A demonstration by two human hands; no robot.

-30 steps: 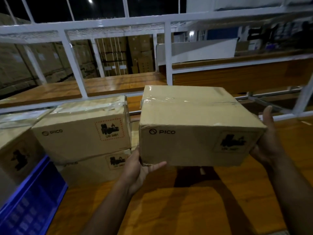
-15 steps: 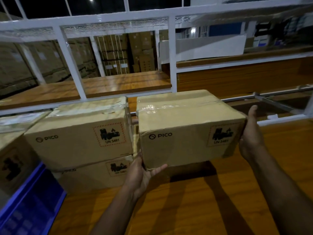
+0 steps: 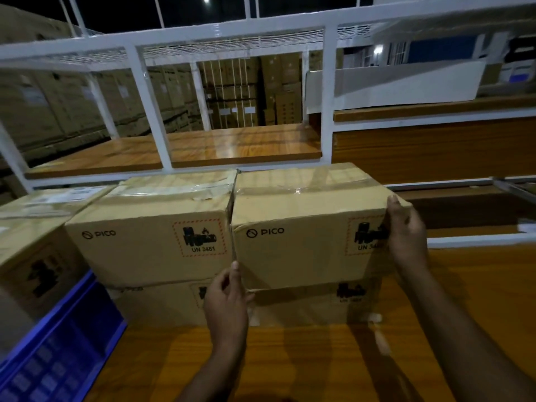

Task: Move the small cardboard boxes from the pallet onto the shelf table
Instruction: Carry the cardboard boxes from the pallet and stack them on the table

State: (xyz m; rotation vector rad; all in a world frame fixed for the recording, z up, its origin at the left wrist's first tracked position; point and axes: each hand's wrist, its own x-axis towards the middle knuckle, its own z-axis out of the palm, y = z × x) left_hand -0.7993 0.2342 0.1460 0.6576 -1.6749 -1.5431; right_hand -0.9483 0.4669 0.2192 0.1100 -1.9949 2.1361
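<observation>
Brown corrugated cardboard box, tape-sealed, PICO print, battery label: on top of lower matching box, flush against neighbouring upper box, mid wooden shelf tabletop. Left hand pinches lower-left corner; right hand clasps upper-right edge. Judged stiff, moderately light, tape slick; hold opposite corners.
</observation>
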